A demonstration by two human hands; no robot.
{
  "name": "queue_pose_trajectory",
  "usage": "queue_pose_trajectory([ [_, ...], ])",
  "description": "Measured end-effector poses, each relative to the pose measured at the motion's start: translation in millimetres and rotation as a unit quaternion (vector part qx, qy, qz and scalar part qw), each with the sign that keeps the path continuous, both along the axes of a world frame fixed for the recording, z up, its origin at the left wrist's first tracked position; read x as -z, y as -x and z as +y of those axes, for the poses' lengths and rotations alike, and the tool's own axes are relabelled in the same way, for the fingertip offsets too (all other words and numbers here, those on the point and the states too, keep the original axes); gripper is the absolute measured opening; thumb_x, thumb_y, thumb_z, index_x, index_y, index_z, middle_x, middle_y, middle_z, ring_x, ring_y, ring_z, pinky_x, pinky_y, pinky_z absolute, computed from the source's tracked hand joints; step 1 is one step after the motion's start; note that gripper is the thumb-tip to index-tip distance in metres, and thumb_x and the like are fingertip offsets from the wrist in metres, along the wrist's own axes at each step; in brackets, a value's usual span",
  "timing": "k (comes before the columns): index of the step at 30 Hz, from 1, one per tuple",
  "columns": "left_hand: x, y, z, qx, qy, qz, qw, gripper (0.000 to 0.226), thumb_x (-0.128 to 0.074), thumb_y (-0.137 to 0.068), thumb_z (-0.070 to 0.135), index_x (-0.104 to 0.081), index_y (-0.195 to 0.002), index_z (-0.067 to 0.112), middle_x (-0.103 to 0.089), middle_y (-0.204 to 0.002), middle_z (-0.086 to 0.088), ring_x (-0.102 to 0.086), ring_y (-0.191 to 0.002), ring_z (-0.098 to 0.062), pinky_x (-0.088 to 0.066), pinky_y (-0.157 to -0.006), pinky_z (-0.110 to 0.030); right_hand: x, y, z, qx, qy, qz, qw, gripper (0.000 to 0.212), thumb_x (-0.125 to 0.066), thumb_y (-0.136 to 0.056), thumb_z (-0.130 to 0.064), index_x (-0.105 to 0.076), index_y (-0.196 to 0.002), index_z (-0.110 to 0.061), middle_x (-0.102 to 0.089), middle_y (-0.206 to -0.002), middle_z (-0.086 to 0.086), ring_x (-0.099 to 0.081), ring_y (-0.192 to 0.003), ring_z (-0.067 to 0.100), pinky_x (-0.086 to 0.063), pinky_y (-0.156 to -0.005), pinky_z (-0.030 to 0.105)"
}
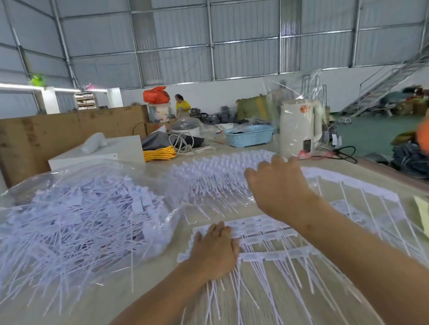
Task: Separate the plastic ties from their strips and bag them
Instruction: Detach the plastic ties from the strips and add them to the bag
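My pale wooden surface (112, 305) carries a clear bag of loose white ties (77, 226) at its left side. Strips of joined ties (270, 240) lie near the middle under my hands, with a stacked heap of strips (215, 176) behind them. Toward the far edge sit a yellow cord (159, 154), a blue basket (250, 135) and a white kettle (299, 127).

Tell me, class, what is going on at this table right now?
A person is sorting white plastic ties. The left hand presses flat on strips of ties lying on the table, while the right hand reaches forward to a stack of strips further back. On the left, a clear bag already holds a large heap of loose ties. Many strips are yet to be separated.
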State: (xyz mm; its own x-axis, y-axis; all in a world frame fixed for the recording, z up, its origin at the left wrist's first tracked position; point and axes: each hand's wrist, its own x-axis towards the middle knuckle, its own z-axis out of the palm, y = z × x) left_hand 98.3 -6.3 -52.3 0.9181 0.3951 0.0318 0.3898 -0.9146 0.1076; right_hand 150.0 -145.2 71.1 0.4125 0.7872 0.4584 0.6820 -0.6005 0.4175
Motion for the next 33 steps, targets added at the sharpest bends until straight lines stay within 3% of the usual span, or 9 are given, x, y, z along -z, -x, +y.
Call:
queue_pose_trajectory([
  [3, 0.4, -0.8, 2.2, 0.008, 0.023, -0.029, 0.999, 0.045, -0.025, -0.102, 0.03, -0.036, -0.141, 0.009, -0.022, -0.155, -0.01, -0.018, -0.144, -0.022, -0.012, -0.115, -0.048, -26.8, 23.8, 7.9, -0.055, -0.033, -0.026, 0.998, 0.028, -0.043, -0.089, -0.011, -0.053, -0.115, -0.013, -0.059, -0.109, 0.01, -0.046, -0.111, 0.032, -0.035, -0.091, 0.047],
  [5, -3.6, -1.8, 1.0, -0.01, 0.125, -0.213, 0.969, 0.025, -0.037, -0.1, 0.018, -0.06, -0.103, 0.009, -0.056, -0.121, -0.013, -0.051, -0.115, -0.027, -0.035, -0.1, -0.045, -27.2, 34.8, 20.4, -0.118, -0.062, 0.015, 0.991, 0.025, -0.048, -0.091, -0.017, -0.053, -0.116, -0.015, -0.06, -0.111, 0.008, -0.046, -0.114, 0.033, -0.035, -0.093, 0.049],
  [8, -35.5, -3.0, -5.4, -0.095, 0.473, -0.467, 0.741, 0.039, -0.036, -0.101, 0.011, -0.047, -0.064, 0.013, -0.052, -0.057, -0.002, -0.056, -0.059, -0.024, -0.041, -0.051, -0.025, -8.9, 28.2, 43.0, -0.162, -0.113, 0.149, 0.969, 0.036, -0.046, -0.095, -0.039, -0.053, -0.118, -0.012, -0.059, -0.116, 0.011, -0.046, -0.116, 0.032, -0.035, -0.095, 0.048],
  [10, -54.7, 0.6, -5.0, -0.095, 0.68, -0.41, 0.6, 0.049, -0.026, -0.104, 0.038, -0.057, -0.084, 0.006, -0.066, -0.068, -0.009, -0.067, -0.052, -0.018, -0.049, -0.042, -0.021, 8.6, 15.2, 49.9, -0.159, -0.116, 0.22, 0.955, 0.043, -0.044, -0.094, -0.045, -0.054, -0.114, -0.009, -0.057, -0.112, 0.015, -0.048, -0.112, 0.033, -0.039, -0.09, 0.043],
  [12, -54.6, 8.4, -1.2, -0.043, 0.78, -0.317, 0.538, 0.076, -0.022, -0.091, 0.069, -0.064, -0.097, 0.005, -0.072, -0.086, -0.019, -0.072, -0.07, -0.028, -0.058, -0.053, -0.037, 26.7, -0.2, 49.9, -0.162, -0.106, 0.297, 0.935, 0.045, -0.042, -0.095, -0.045, -0.058, -0.111, -0.006, -0.055, -0.109, 0.018, -0.05, -0.107, 0.032, -0.042, -0.09, 0.042],
  [16, -47.3, 13.2, 2.4, -0.058, 0.757, -0.251, 0.601, 0.066, -0.042, -0.089, 0.063, -0.066, -0.093, 0.002, -0.072, -0.084, -0.021, -0.072, -0.074, -0.029, -0.059, -0.059, -0.037, 54.4, -21.5, 35.3, -0.248, -0.168, 0.368, 0.88, 0.037, -0.037, -0.101, -0.028, -0.062, -0.09, -0.003, -0.056, -0.078, 0.012, -0.051, -0.079, 0.028, -0.036, -0.076, 0.032],
  [19, -43.4, 8.4, -6.2, -0.064, 0.706, -0.256, 0.657, 0.023, -0.055, -0.094, 0.027, -0.063, -0.094, 0.005, -0.073, -0.074, -0.011, -0.072, -0.066, -0.019, -0.056, -0.054, -0.026, 67.8, -33.3, 21.2, -0.196, -0.177, 0.4, 0.877, 0.044, -0.031, -0.102, -0.03, -0.065, -0.102, -0.002, -0.065, -0.094, 0.015, -0.059, -0.089, 0.029, -0.039, -0.077, 0.031],
  [23, -37.3, 1.3, -15.0, -0.066, 0.686, -0.294, 0.662, 0.016, -0.05, -0.097, 0.015, -0.061, -0.088, 0.008, -0.072, -0.064, -0.005, -0.07, -0.057, -0.014, -0.054, -0.049, -0.022, 86.3, -42.0, 13.1, -0.139, -0.162, 0.431, 0.877, 0.045, -0.03, -0.101, -0.035, -0.062, -0.108, -0.004, -0.064, -0.105, 0.014, -0.058, -0.099, 0.029, -0.042, -0.087, 0.034],
  [33, -26.2, -6.9, -15.6, -0.156, 0.614, -0.337, 0.696, 0.023, -0.058, -0.093, 0.025, -0.062, -0.085, 0.004, -0.069, -0.064, -0.011, -0.067, -0.055, -0.015, -0.055, -0.054, -0.023, 107.7, -48.4, 12.0, -0.186, -0.212, 0.425, 0.86, 0.028, -0.048, -0.097, -0.014, -0.061, -0.083, 0.006, -0.055, -0.077, 0.018, -0.049, -0.073, 0.025, -0.034, -0.069, 0.035],
])
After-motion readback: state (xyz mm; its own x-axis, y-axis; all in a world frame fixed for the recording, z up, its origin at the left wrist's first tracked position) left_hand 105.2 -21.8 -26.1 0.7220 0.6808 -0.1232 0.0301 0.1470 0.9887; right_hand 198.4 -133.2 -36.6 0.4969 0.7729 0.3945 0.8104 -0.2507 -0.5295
